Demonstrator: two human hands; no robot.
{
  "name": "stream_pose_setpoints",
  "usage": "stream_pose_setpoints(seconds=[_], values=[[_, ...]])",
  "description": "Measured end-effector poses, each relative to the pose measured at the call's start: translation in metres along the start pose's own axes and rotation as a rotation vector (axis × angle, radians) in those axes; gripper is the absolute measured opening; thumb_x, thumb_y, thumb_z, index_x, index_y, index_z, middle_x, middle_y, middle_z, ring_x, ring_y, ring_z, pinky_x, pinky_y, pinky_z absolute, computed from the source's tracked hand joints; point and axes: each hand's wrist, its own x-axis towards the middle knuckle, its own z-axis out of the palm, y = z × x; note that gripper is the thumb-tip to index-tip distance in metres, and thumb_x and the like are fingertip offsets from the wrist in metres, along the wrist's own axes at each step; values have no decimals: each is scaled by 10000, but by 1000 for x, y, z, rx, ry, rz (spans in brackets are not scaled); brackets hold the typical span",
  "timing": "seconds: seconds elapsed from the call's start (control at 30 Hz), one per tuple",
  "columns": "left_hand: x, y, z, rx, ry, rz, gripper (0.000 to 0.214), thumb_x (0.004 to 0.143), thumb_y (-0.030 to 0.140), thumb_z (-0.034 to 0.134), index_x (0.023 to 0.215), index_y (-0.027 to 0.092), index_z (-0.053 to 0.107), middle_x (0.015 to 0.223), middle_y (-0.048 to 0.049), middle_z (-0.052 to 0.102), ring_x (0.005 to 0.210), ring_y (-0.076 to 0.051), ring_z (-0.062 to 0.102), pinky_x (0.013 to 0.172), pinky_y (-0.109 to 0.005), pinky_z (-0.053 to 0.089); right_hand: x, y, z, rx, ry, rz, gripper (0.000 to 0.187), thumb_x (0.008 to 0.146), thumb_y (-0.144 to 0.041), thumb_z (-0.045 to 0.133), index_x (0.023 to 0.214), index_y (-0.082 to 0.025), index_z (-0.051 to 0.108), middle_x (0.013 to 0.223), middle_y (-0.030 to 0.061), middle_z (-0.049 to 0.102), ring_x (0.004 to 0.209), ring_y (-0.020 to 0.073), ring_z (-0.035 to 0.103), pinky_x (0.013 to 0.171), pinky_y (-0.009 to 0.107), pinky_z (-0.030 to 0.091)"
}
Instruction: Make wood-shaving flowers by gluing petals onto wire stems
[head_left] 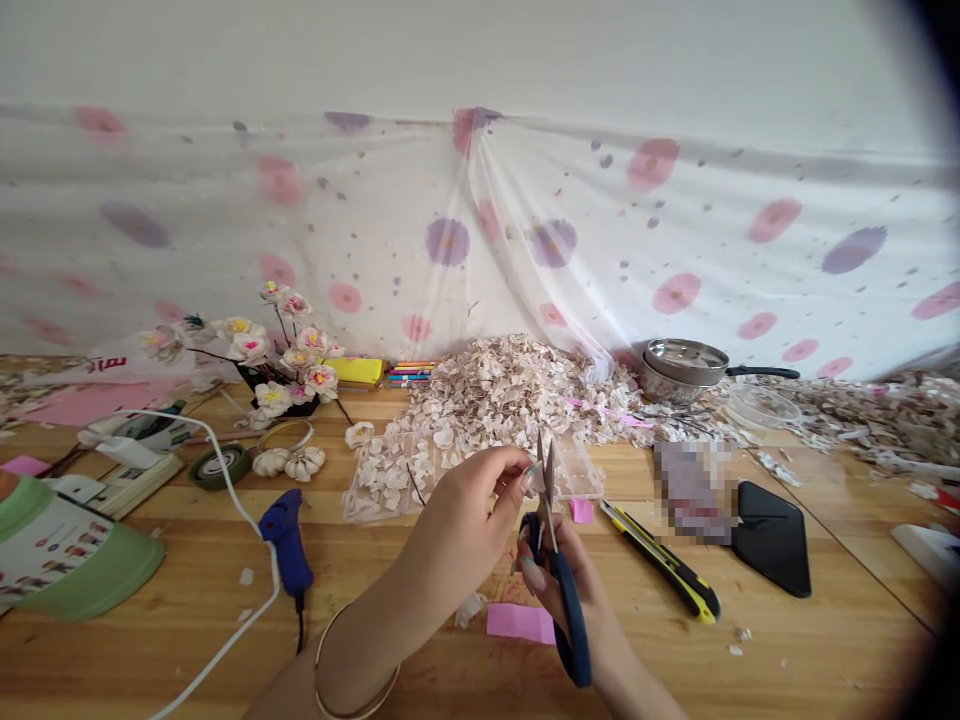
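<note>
My right hand (pixel 559 580) grips blue-handled scissors (pixel 559 590), blades pointing up and slightly apart. My left hand (pixel 476 500), a bangle on its wrist, pinches something small at the blades with its fingertips; the piece is too small to make out. Both hands hover over a wooden floor (pixel 787 640). A pink paper scrap (pixel 520 622) lies just below them, and a smaller pink one (pixel 581 510) sits beside the blades.
A clear tray of pale shells (pixel 390 475) and a big shell heap (pixel 510 385) lie beyond. A blue glue gun (pixel 285 540), yellow utility knife (pixel 664 565), black pad (pixel 772 535), metal pan (pixel 686 365), shell flower bouquet (pixel 277 350), tape roll (pixel 220 465) and green object (pixel 67 550) surround.
</note>
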Motion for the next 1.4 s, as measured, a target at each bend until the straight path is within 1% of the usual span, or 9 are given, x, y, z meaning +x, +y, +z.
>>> stream_pose_setpoints(seconds=[0.1,0.2,0.33,0.47,0.57,0.77,0.93,1.17,1.4], values=[[-1,2,0,39,23,52,136,889,201,497,973,212,604,905,-27,690,817,-164,638,729,-268,480,-2,6,-3,29,-14,10,205,830,-369,650,926,-265,502,835,-4,470,727,125,427,637,223,387],[-1,4,0,59,25,59,132,887,183,492,954,208,602,883,-24,685,802,-163,636,707,-267,472,-3,9,-4,61,-42,25,205,837,-383,644,949,-274,510,852,-1,468,741,127,421,649,225,383],[-1,5,-1,63,16,56,125,884,158,492,936,197,599,863,-17,677,790,-153,627,706,-259,460,-2,1,0,61,-15,19,254,820,-445,648,900,-251,506,841,-1,474,745,127,423,677,232,383],[0,4,0,42,10,53,117,885,158,501,934,194,601,859,-8,674,783,-140,619,705,-245,452,-1,-8,3,-3,-10,35,317,814,-506,627,915,-233,501,817,0,480,732,129,419,683,240,379],[0,3,1,16,5,47,115,889,168,504,942,193,602,868,-5,675,790,-133,619,710,-236,451,-1,-10,4,-36,-14,16,323,828,-518,602,903,-222,496,800,-2,470,716,126,402,678,239,375],[0,3,2,-32,-6,15,124,892,187,506,963,183,607,880,-13,678,807,-129,618,733,-231,454,-1,-4,4,-15,-3,2,312,842,-504,589,892,-213,489,788,-4,459,684,118,392,637,230,367],[2,3,2,-86,-30,-34,128,886,211,515,952,176,619,861,-23,677,792,-136,612,728,-239,460,1,-3,4,-31,15,24,307,842,-492,595,882,-207,490,781,-3,465,676,115,413,626,231,377],[4,-3,-1,-208,-68,-77,137,873,241,542,969,186,622,872,-20,675,809,-141,614,743,-240,474,1,-9,3,-36,22,61,347,801,-509,637,841,-197,490,754,-8,470,648,103,403,586,217,365],[5,-7,-4,-339,-129,-117,145,859,271,553,944,177,623,839,-30,665,778,-152,613,719,-253,482,1,-8,0,-14,30,96,370,770,-512,670,832,-190,499,749,-8,479,642,99,411,575,213,352]])
